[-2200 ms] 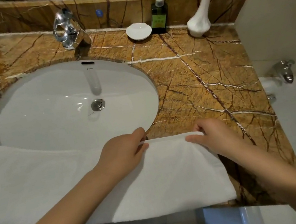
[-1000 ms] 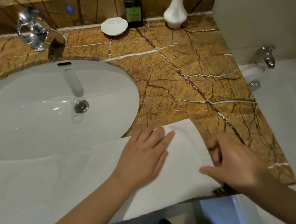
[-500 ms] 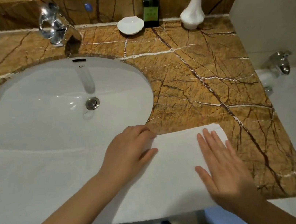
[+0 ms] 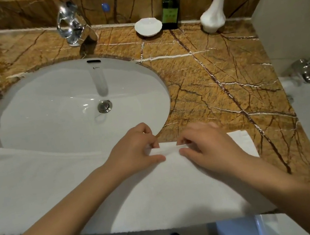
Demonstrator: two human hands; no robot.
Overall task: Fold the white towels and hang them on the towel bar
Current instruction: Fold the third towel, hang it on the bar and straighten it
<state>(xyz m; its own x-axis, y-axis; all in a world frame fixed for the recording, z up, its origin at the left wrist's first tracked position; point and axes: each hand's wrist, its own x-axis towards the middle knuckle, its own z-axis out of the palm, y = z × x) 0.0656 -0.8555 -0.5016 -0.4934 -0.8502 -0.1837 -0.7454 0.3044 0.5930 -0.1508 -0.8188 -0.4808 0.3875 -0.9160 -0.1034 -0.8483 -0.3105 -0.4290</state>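
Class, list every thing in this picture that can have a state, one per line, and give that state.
white towel, lying flat on the counter, partly over the sink, far edge pinched up.
left hand, pinches the towel's far edge.
right hand, pinches the same edge.
faucet, off, no water running.
sink, empty.
soap dish, empty.
soap bottle, upright.
vase, upright.

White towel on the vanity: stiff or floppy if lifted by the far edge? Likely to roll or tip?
Probably floppy: the white towel bunches into a ridge where the left hand and right hand pinch its far edge. Likely to droop when lifted, as it lies limp across the near side of the sink and the counter. Unlikely to roll or tip; it lies flat.
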